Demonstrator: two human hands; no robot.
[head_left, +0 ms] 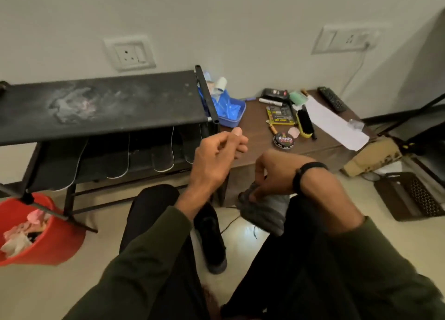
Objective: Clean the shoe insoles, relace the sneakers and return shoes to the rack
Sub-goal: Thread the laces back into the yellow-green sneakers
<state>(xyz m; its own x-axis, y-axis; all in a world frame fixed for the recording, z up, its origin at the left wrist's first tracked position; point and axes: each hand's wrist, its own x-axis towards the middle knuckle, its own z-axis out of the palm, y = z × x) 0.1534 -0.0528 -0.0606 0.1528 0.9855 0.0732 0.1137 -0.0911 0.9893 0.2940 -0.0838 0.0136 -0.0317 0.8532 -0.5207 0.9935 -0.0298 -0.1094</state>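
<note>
Two hands mid-relacing: your right hand [267, 175] grips the grey sneaker [265, 211], your left hand [216, 153] pinched, seemingly drawing lace. Next, feed another eyelet.

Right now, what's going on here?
A person sits on the floor working on a grey sneaker held at the right knee. The right hand grips its top, while the left hand is raised with fingers pinched, likely pulling a lace, though no lace shows at the fingers. A second dark shoe lies on the floor between the legs. Four insoles lean on the rack's lower shelf. No shoes are on the rack yet.
</note>
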